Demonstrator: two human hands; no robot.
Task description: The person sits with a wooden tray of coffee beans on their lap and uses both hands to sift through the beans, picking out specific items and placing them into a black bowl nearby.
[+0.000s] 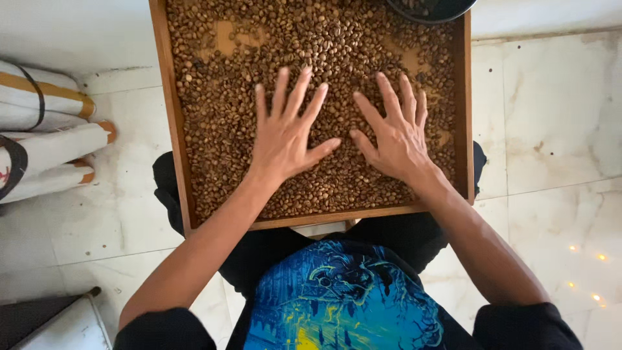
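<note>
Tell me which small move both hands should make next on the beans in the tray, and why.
Probably sweep both hands outward. The left hand and right hand lie flat, fingers spread, on the coffee beans near the middle of the wooden tray. Bare patches of tray bottom show at the far side, so pushing beans there would likely even the layer.

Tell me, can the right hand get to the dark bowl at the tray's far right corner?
Probably yes: the right hand lies flat on the beans, and nothing stands between it and the dark bowl.
</note>
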